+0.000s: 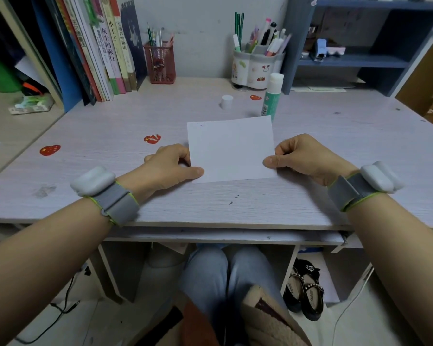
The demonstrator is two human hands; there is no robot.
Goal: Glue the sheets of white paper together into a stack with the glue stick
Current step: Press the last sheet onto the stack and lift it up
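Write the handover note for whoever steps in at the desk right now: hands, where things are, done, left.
Left hand: pinches the left edge of the white paper.
Right hand: pinches its right edge.
Paper lies on the desk, near the front; how many sheets it holds cannot be told.
Glue stick stands uncapped just behind the paper; its cap stands apart to the left.
Done: glue stick opened.
Left: how many sheets are already glued cannot be told; recap the stick at the end.

White paper on pale grey wood-grain desk. Green glue stick with white top, white cap apart. 3 red heart stickers with yellow marks. Red mesh pen holder. Grey wrist straps edged in lime green.
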